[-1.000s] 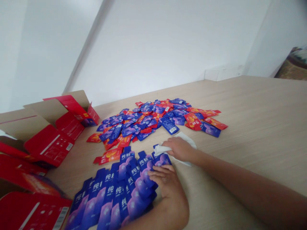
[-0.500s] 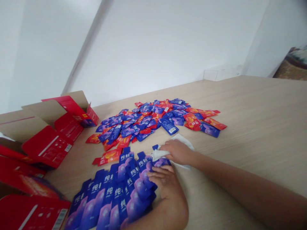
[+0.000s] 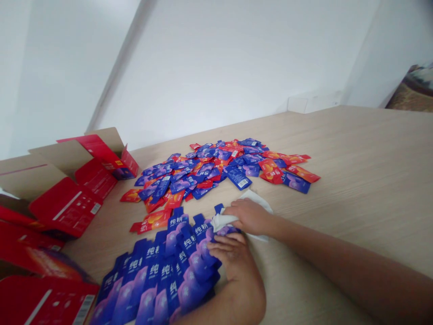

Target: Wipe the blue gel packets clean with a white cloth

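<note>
My right hand is closed on a white cloth. The bunched part of the cloth presses on a purple-blue pouch, and the rest spreads flat beneath the hand. My left hand lies palm down just below, fingers stretched across the lower part of that pouch and the edge of neighbouring ones. To its left, overlapping rows of purple-blue pouches lie face up, their spout ends pointing away from me. The underside of my left hand is hidden.
Behind the rows lies a loose heap of blue and red-orange pouches. A single red-orange pouch sits nearer. Several open red cartons stand along the left. A white wall rises behind the wooden table.
My right hand and the bunched cloth have shifted very slightly left over the pouch. My left hand and the pouches stay almost as they were.
</note>
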### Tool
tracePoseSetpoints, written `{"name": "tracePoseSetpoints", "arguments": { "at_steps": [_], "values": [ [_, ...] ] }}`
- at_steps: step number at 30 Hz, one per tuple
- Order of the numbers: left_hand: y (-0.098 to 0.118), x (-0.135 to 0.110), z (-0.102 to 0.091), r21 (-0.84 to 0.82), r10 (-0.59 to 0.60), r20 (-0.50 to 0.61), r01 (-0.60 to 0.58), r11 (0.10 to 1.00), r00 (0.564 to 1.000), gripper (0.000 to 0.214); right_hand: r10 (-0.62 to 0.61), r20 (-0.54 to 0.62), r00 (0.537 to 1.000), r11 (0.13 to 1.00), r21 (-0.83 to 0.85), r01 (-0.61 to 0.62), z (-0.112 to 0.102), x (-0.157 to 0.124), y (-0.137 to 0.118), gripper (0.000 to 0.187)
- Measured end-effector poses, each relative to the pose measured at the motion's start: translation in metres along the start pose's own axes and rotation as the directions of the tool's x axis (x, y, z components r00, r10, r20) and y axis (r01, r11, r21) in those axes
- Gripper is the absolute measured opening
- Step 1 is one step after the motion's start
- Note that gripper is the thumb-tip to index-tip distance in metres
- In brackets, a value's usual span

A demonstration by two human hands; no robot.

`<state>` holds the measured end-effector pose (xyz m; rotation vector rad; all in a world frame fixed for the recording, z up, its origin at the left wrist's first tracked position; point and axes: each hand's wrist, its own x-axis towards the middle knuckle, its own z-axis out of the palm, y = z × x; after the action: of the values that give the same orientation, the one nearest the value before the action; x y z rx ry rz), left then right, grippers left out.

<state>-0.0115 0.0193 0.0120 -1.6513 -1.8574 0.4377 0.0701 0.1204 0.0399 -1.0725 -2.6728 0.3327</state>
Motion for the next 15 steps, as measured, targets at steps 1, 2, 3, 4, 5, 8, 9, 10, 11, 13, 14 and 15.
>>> {"name": "tracePoseSetpoints", "arguments": {
  "at_steps": [1, 2, 3, 4, 5, 8, 9, 10, 11, 13, 14, 15],
  "values": [
    [0.0, 0.0, 0.0, -0.019, -0.001, 0.003, 0.001, 1.0, 1.0, 0.033, 0.044, -0.007, 0.999, 0.999, -0.022, -0.044, 0.0, 0.0, 0.005, 0.028],
    [0.0, 0.0, 0.001, -0.035, -0.004, 0.006, 0.004, 0.999, 1.0, 0.033, 0.079, -0.016, 0.997, 0.996, -0.044, -0.08, -0.001, 0.0, 0.01, 0.028],
    [0.0, 0.0, 0.001, -0.045, -0.007, 0.008, 0.008, 0.999, 1.0, 0.033, 0.105, -0.026, 0.994, 0.992, -0.062, -0.106, -0.002, 0.0, 0.015, 0.027],
    [0.0, 0.0, 0.001, -0.046, -0.01, 0.009, 0.011, 0.999, 1.0, 0.033, 0.119, -0.04, 0.992, 0.99, -0.074, -0.122, -0.004, -0.001, 0.018, 0.027],
    [0.0, 0.0, 0.002, -0.04, -0.014, 0.008, 0.014, 0.999, 1.0, 0.033, 0.123, -0.055, 0.991, 0.989, -0.08, -0.128, -0.005, -0.002, 0.019, 0.027],
    [0.001, 0.001, 0.002, -0.015, -0.018, -0.001, 0.018, 1.0, 1.0, 0.032, 0.082, -0.108, 0.991, 0.995, -0.052, -0.088, -0.008, -0.005, 0.013, 0.029],
    [0.001, 0.001, 0.001, -0.011, -0.014, -0.006, 0.014, 1.0, 1.0, 0.032, 0.048, -0.115, 0.992, 0.998, -0.033, -0.052, -0.007, -0.005, 0.008, 0.029],
    [0.001, 0.001, 0.001, -0.006, -0.013, -0.01, 0.013, 1.0, 1.0, 0.032, 0.006, -0.111, 0.994, 1.0, -0.012, -0.007, -0.007, -0.005, 0.002, 0.028],
    [0.0, 0.002, 0.001, 0.0, -0.015, -0.013, 0.015, 1.0, 1.0, 0.032, -0.04, -0.093, 0.995, 0.999, 0.009, 0.041, -0.005, -0.005, -0.002, 0.027],
    [0.0, 0.002, 0.0, 0.022, -0.022, -0.022, 0.022, 1.0, 1.0, 0.031, -0.105, -0.042, 0.994, 0.993, 0.041, 0.107, -0.002, -0.003, -0.007, 0.024],
    [-0.001, 0.002, 0.0, 0.033, -0.019, -0.032, 0.02, 0.999, 0.999, 0.031, -0.11, -0.023, 0.994, 0.993, 0.047, 0.111, -0.001, -0.001, -0.006, 0.023],
    [-0.001, 0.001, 0.0, 0.041, -0.015, -0.04, 0.017, 0.999, 0.999, 0.031, -0.093, -0.013, 0.996, 0.995, 0.044, 0.094, 0.0, 0.0, -0.004, 0.023]
  ]
}}
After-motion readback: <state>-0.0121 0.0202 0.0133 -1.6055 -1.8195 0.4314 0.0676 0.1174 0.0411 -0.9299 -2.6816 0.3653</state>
